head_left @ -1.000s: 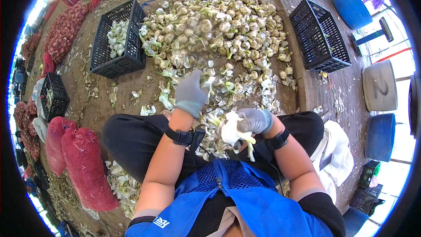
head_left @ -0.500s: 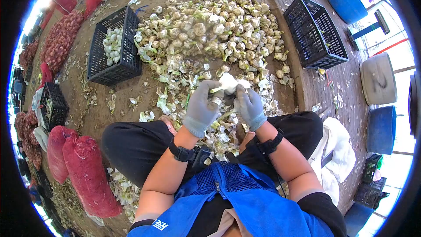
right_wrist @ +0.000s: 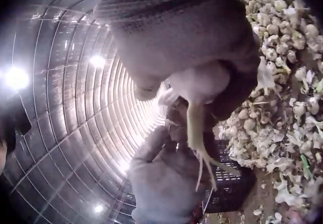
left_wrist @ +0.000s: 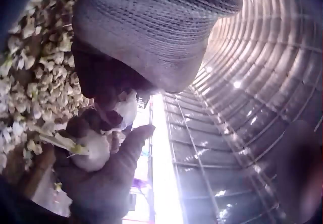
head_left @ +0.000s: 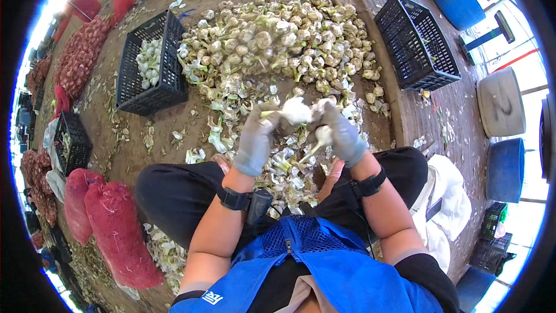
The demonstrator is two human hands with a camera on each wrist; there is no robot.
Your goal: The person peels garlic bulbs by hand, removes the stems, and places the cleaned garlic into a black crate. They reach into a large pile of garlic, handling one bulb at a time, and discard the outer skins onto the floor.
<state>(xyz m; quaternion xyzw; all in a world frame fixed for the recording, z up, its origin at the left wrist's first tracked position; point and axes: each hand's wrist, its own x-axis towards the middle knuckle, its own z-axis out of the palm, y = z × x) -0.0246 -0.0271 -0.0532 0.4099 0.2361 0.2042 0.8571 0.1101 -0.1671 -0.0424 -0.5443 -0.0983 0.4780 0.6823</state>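
Note:
Both hands wear grey gloves and meet in front of the lap. The left hand [head_left: 255,145] grips a white garlic bulb [head_left: 296,110], whose stem points left past the fingers. At the bulb's right side, the fingertips of the right hand [head_left: 347,142] touch pale, loose skin. A second garlic bulb [head_left: 324,135] is held in the right palm, its long stem hanging toward the lap. In the right wrist view this bulb [right_wrist: 207,80] sits under curled fingers, with its green stem ending in split strands. The left wrist view shows the right hand's bulb [left_wrist: 93,151] below the left glove.
A large garlic heap [head_left: 278,40] lies ahead, with peeled skins [head_left: 284,174] strewn between the legs. One black crate [head_left: 153,61] at left contains white bulbs; another black crate [head_left: 417,43] stands at right. Red mesh sacks [head_left: 121,232] lie at left, and blue tubs [head_left: 504,168] at right.
The left hand came from the heap's edge to join the right hand, which rose from the lap. The white bulb is now between them, and the right hand has shifted slightly right since half a second ago.

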